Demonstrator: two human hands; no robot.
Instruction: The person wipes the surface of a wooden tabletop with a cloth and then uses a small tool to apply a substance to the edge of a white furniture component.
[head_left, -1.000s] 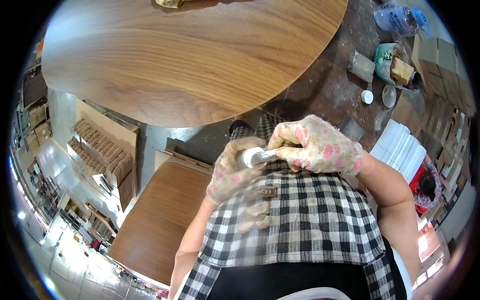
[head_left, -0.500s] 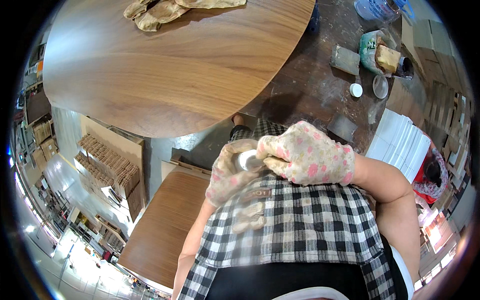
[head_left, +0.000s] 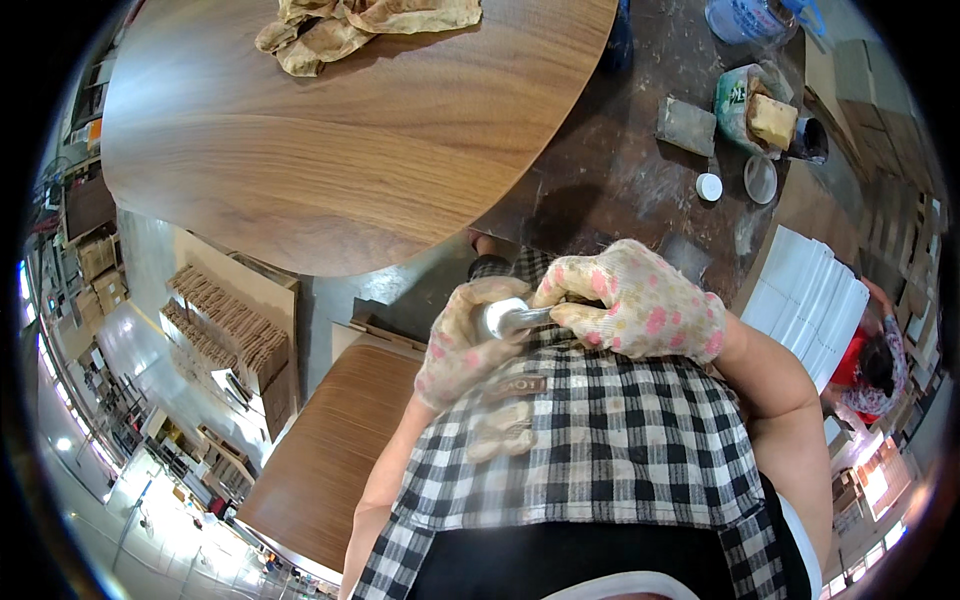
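Note:
My left hand (head_left: 450, 350), in a pale floral work glove, is closed around a small white round jar (head_left: 495, 318) in front of my checked apron (head_left: 600, 430). My right hand (head_left: 640, 305), gloved the same way, pinches a thin grey metal tool (head_left: 527, 319), perhaps a small scraper. The tool's far end meets the mouth of the jar; its tip cannot be made out. Beyond both hands lies a rounded wood-grain tabletop (head_left: 350, 150), with a crumpled tan cloth (head_left: 340, 40) at its far side.
On the dark bench (head_left: 570, 180) at right are a grey block (head_left: 686, 125), a white cap (head_left: 709, 187), a clear lid (head_left: 760, 180), a yellow sponge (head_left: 773, 122) and a plastic jug (head_left: 740, 20). White strips (head_left: 805, 300) lie nearer, beside another person (head_left: 872, 362). A brown panel (head_left: 330, 440) stands left.
My right hand has drawn slightly right, away from the jar, so the metal tool now shows between them. The other person at right has shifted, and an arm now shows.

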